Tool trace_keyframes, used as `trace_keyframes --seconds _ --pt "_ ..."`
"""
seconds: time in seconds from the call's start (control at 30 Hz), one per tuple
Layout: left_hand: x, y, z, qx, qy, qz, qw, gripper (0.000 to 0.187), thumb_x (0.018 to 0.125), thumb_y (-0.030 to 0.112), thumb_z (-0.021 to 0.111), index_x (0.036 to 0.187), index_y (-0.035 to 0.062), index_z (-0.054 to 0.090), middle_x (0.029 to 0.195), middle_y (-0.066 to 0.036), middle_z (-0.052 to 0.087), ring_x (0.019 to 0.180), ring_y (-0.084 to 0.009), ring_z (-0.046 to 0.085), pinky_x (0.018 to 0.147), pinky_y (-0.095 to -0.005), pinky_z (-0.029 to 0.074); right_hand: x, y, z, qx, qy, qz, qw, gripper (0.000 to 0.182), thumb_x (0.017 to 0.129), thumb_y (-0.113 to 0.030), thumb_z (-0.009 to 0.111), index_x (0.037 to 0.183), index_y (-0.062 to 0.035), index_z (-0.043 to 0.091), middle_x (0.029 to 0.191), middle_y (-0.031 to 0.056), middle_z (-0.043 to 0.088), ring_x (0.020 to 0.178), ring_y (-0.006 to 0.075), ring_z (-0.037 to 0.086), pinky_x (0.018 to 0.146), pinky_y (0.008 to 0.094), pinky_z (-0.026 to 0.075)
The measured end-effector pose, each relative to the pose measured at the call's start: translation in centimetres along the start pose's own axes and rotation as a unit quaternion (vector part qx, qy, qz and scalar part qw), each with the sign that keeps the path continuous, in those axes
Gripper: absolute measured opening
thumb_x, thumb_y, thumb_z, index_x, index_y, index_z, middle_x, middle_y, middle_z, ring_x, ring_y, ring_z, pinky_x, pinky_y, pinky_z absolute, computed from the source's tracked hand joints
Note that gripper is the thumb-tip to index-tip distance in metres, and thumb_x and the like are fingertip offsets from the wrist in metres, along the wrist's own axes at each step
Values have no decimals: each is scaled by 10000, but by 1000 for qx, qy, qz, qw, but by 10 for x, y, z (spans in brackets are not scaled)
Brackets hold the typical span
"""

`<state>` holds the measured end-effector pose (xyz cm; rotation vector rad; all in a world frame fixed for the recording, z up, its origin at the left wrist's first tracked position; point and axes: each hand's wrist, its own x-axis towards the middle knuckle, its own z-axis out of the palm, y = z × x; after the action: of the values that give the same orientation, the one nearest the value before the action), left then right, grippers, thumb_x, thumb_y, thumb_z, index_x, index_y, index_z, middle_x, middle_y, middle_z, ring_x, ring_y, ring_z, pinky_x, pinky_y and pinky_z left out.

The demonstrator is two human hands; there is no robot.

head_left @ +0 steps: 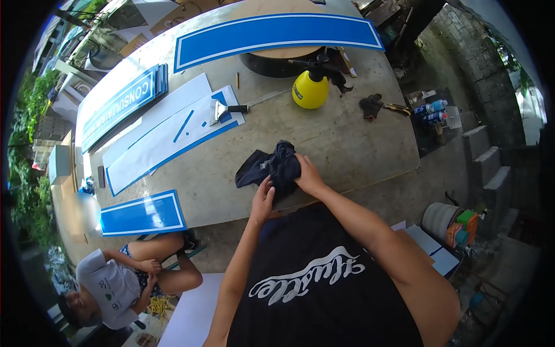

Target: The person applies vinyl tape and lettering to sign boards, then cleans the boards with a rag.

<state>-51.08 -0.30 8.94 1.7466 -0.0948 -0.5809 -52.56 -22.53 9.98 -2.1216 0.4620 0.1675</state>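
Note:
A crumpled dark navy cloth [283, 165] lies bunched near the front edge of the table, one flap spread to its left. My right hand [310, 176] grips the bunched part from the right side. At the lower left of the bundle, my left hand [263, 199] has its fingers closed on the fabric; its fingertips are partly hidden in the folds. Beyond the cloth stands a yellow spray bottle [310, 91] with a black pump head. A squeegee-like scraper [226, 110] with a black handle rests on a white-and-blue sheet [167, 141] to the left.
A long blue sign panel [277, 36] lies over a dark round object [272, 65] at the back. Stacked blue signs [124, 104] and a smaller blue panel [143, 214] are at left. A glove-like dark item [371, 106] lies right. A person [115, 283] sits at lower left.

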Motion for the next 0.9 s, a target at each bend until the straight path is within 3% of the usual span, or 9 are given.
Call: trace_keyframes --seconds 0.07,0.2,0.27,0.37,0.47,0.57,0.67,0.77,0.9 --pt "-17 -3 -13 116 96 -53 987 479 1045 214 603 1478 32 507 1338 -212 645 1165 -299 657 996 -395 520 22 15 -26 -13 79 -46 996 848 726 2 822 1482 -56 440 1385 200 556 1256 454 573 1083 454 490" --pt "-77 -40 -4 55 222 -210 951 418 1042 201 601 1422 33 553 1258 -205 681 1139 -278 667 970 -387 531 60 42 -97 337 -31 -60 939 782 696 69 809 1413 16 501 1292 185 654 1253 288 626 1073 370 484" --pt "-104 -54 18 17 242 -240 940 407 1034 207 617 1403 41 566 1234 -185 695 1110 -266 679 958 -379 537 62 36 -138 354 -114 -22 928 817 670 69 833 1417 30 505 1313 177 646 1254 217 609 1073 353 486" --pt "-124 -71 50 34 265 -233 935 421 1007 195 656 1392 48 569 1213 -174 693 1035 -257 700 906 -368 557 38 3 -207 174 -125 -38 976 839 669 3 864 1430 9 510 1322 190 637 1291 241 597 1090 378 481" --pt "-104 -40 55 171 254 -166 938 433 979 149 674 1387 53 567 1175 -170 680 978 -275 702 886 -381 564 34 13 -233 -180 -66 -62 980 988 677 -112 909 1534 -62 419 1493 229 501 1407 344 493 1109 453 476" --pt "-44 -20 29 222 275 -111 929 484 942 113 694 1403 76 550 1232 -179 619 1091 -325 643 980 -445 511 56 58 -192 -219 -16 -30 975 1183 667 -279 958 1625 -167 273 1649 244 265 1476 481 342 1095 594 458" --pt "30 -18 4 393 293 -47 870 523 911 143 738 1403 129 561 1306 -177 568 1241 -363 535 1059 -491 437 73 79 -117 -251 -42 23 967 1346 661 -496 949 1671 -289 83 1705 235 67 1462 595 271 1029 739 437" --pt "83 -27 -11 469 260 -55 843 510 888 206 784 1357 168 589 1304 -151 561 1260 -361 511 1064 -506 425 82 53 -75 -302 -31 59 951 1105 772 -354 905 1645 -282 232 1668 216 130 1414 587 309 1040 709 448" --pt "110 -47 -16 498 229 -86 832 282 909 260 773 1128 138 645 1174 -98 609 1153 -336 554 951 -492 450 88 50 -79 -329 -98 -109 933 924 775 -173 864 1570 -277 406 1591 175 321 1374 493 393 1056 575 490"
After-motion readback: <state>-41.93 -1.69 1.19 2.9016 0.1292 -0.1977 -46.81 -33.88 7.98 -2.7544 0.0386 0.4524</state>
